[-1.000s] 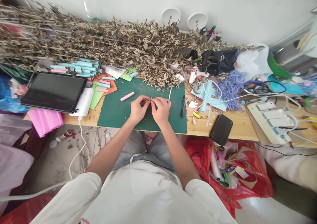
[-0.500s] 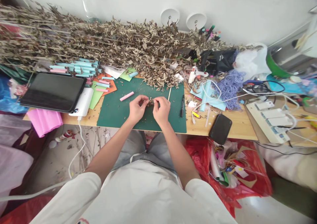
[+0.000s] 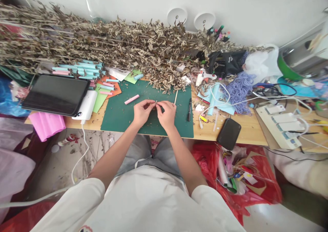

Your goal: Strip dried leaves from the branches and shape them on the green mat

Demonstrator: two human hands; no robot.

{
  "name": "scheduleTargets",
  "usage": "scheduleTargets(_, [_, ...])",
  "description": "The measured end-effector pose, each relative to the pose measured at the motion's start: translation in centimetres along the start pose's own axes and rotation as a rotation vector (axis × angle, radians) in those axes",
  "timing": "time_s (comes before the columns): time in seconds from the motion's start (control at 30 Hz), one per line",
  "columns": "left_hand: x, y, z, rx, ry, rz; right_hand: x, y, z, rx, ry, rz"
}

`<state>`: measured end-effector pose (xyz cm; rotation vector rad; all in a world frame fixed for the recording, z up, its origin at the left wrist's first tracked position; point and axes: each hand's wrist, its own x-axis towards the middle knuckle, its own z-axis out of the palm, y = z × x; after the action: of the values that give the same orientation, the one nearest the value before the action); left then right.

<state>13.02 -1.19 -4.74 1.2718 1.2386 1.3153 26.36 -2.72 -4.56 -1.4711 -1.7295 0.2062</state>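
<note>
My left hand (image 3: pixel 141 113) and my right hand (image 3: pixel 166 114) meet at the fingertips above the green cutting mat (image 3: pixel 118 115). Both are closed in a pinch around a small bit of dried leaf (image 3: pixel 156 102), mostly hidden by the fingers. Left of my hands a pink paper tube (image 3: pixel 131 99) lies on the mat. Just beyond the fingers, a heap of dried leaves (image 3: pixel 166 79) spills onto the mat's far edge. To the right are a thin pale stick (image 3: pixel 176 97) and a black pen (image 3: pixel 189 109).
Long bundles of dried stalks (image 3: pixel 102 37) span the table's back. A tablet (image 3: pixel 55 94), a power bank (image 3: pixel 87 105) and blue paper tubes (image 3: pixel 88 69) stand left. Rightward lie a glue gun (image 3: pixel 205 76), purple yarn (image 3: pixel 239 91), a black phone-like device (image 3: pixel 229 133) and a power strip (image 3: pixel 278 126).
The fingertips of both hands have come closer together, and the dried leaf that showed between them is now mostly covered. The view has shifted very slightly.
</note>
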Motion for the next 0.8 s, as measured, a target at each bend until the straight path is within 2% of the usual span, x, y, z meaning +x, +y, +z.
scheduleTargets(0.2, [-0.19,-0.04,0.03,0.025,-0.053,0.042,-0.06,-0.01,-0.04,-0.002,0.010,-0.004])
scheduleTargets(0.4, [-0.24,0.30,0.17,0.201,-0.065,0.092,-0.35,-0.43,-0.14,-0.142,-0.015,-0.055])
scheduleTargets(0.53, [-0.30,0.39,0.17,0.283,-0.046,0.122,-0.53,-0.68,-0.13,-0.212,0.013,-0.071])
scheduleTargets(0.63, [-0.24,0.16,0.15,0.242,-0.031,0.111,-0.54,-0.63,-0.07,-0.222,0.045,-0.041])
scheduleTargets(0.8, [0.07,-0.32,0.12,0.056,0.034,0.021,-0.37,-0.32,0.06,-0.197,0.110,0.000])
